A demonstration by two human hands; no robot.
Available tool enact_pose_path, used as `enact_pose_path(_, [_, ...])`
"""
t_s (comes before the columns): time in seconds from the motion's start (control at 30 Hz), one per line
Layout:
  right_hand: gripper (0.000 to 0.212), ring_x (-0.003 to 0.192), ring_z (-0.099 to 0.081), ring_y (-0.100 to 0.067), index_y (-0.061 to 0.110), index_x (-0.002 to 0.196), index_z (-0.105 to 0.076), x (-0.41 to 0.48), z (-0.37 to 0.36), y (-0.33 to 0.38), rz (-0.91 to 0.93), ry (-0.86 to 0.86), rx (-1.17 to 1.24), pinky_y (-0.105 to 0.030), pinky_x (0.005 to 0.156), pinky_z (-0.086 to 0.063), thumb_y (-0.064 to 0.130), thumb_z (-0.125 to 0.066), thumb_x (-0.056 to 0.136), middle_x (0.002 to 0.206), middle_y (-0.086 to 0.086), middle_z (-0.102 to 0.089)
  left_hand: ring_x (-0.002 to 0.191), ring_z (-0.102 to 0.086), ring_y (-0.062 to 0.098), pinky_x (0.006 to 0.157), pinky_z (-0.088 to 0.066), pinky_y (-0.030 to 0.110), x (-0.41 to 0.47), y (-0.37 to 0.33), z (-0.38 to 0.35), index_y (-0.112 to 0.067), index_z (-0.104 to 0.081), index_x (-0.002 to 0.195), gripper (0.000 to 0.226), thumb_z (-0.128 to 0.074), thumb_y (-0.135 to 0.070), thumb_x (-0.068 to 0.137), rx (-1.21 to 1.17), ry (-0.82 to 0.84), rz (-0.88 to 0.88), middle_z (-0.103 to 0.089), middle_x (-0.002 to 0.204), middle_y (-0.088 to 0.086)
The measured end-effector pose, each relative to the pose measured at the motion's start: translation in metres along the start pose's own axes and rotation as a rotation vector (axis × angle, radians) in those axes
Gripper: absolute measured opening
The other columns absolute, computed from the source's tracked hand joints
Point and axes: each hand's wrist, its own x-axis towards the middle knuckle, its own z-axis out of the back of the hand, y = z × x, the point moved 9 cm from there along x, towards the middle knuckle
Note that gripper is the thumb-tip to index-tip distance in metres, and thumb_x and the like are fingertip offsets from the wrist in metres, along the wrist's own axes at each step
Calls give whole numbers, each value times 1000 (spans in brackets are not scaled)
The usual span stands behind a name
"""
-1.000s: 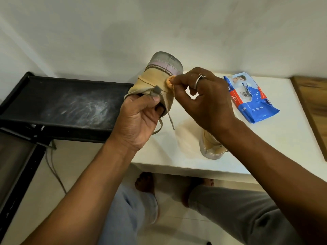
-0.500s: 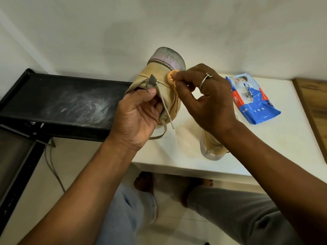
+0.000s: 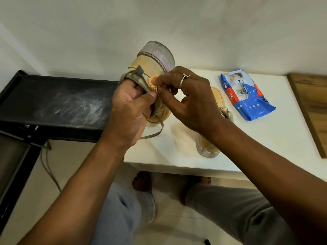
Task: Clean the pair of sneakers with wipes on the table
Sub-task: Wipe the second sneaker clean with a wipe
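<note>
My left hand (image 3: 130,110) grips a tan sneaker (image 3: 152,62) by its opening, held up above the white table (image 3: 265,138) with its pale sole pointing away. My right hand (image 3: 187,99), with a ring on one finger, pinches a small wadded wipe (image 3: 152,82), stained orange, and presses it on the shoe's upper near the tongue. A lace hangs loose below the held shoe. The second tan sneaker (image 3: 208,147) lies on the table, mostly hidden behind my right wrist.
A blue and red pack of wipes (image 3: 247,98) lies at the table's back right. A wooden board (image 3: 311,106) borders the table's right side. A dusty black shelf (image 3: 58,103) stands left of the table. My knees and bare feet are below the table's front edge.
The sneaker has turned in my left hand. My right hand has slid the wipe down the upper, from near the toe toward the tongue and my left thumb.
</note>
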Motion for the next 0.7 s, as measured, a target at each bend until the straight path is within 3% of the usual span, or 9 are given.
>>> enact_pose_path(0.1, [14,77,-54,-1,5,102,-73,1,6,-5,-6,-67,-19,-17,70,-46,8,-69,90,89,-3,-68,134,-55,29,108,-47,44,1,0,2,-1,-36,149,52,-43,5,97,6,-20,12,-55,144,18])
enact_pose_path(0.23, [16,77,-59,-10,8,105,-72,4,9,-11,-58,-145,-24,-23,67,-51,15,-66,92,94,2,-68,131,-58,24,105,-50,41,0,-3,-3,-7,-43,144,52,-47,4,93,28,-29,1,-63,137,8])
enact_pose_path(0.37, [17,79,-59,-9,7,107,-72,4,-3,-6,-59,-75,27,-18,69,-49,12,-66,92,95,1,-69,131,-57,29,107,-48,50,-1,-6,2,-6,-40,146,55,-50,3,93,76,-49,-17,-60,140,15])
enact_pose_path(0.53, [13,74,-55,-6,7,100,-74,0,-7,-9,-59,-8,13,-21,67,-48,10,-68,89,87,-1,-69,127,-61,27,105,-51,45,1,-6,6,-1,-42,144,47,-48,9,98,132,-105,-41,-63,135,14])
enact_pose_path(0.63, [14,74,-53,0,8,101,-74,0,0,-14,-77,-88,-37,-19,66,-48,13,-68,90,90,0,-70,128,-60,25,105,-50,47,3,-5,8,-2,-40,146,50,-46,10,98,148,-129,-37,-62,137,13])
enact_pose_path(0.7, [15,74,-56,-5,9,103,-73,1,5,-18,-100,-150,-47,-26,65,-50,15,-67,91,92,0,-70,129,-60,26,107,-49,50,4,-3,10,-2,-38,147,50,-46,10,99,133,-138,-31,-61,139,15])
